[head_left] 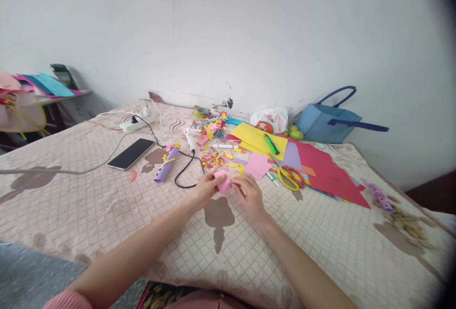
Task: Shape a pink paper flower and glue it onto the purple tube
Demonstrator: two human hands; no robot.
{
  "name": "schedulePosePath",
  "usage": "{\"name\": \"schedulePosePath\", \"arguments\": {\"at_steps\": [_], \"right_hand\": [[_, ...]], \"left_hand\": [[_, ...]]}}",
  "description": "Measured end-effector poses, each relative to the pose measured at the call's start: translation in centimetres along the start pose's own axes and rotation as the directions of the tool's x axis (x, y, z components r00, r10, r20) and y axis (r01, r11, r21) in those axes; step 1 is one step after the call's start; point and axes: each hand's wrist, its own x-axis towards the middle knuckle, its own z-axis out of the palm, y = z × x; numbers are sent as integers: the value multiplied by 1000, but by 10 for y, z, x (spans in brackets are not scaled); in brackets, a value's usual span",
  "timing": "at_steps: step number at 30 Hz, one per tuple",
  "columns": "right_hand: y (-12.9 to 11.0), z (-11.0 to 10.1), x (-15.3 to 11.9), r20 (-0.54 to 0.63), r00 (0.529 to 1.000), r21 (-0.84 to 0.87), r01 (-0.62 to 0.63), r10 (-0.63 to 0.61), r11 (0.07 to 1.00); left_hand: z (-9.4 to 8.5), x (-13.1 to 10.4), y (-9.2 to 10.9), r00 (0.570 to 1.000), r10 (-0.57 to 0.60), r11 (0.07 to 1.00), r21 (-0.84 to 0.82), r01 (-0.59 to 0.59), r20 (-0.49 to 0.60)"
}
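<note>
A small pink piece of paper [223, 183] is held up over the table's near middle. My left hand [207, 189] pinches its left side. The fingers of my right hand [249, 196] are pressed together at its right edge. Just beyond my hands lie colourful paper scraps [215, 160] and square pink sheets [257, 165]. To the right of these are scissors with yellow handles [288, 179] and another pair with orange handles [297, 176]. A purple paper roll [166, 164] with yellow strips lies to the left of my hands.
A black-screened tablet [131, 154], a power strip [138, 122] and a white glue gun [190, 140] with a black cable are on the left. Yellow sheets [249, 137], a green cutter [271, 144], red sheets [320, 168], a blue bag [322, 123] and peanuts [409, 226] lie to the right.
</note>
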Motion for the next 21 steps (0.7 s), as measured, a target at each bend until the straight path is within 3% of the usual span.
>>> {"name": "schedulePosePath", "arguments": {"at_steps": [7, 14, 21], "right_hand": [[-9, -2, 2, 56, 998, 91, -19, 14, 996], [-14, -5, 4, 22, 997, 128, -77, 75, 989], [-13, -5, 4, 1, 995, 170, -96, 97, 981]], "left_hand": [[0, -2, 3, 1000, -13, 1000, -14, 14, 27], [-2, -4, 5, 991, -75, 997, -3, 76, 107], [0, -3, 5, 997, -44, 999, -23, 45, 58]]}}
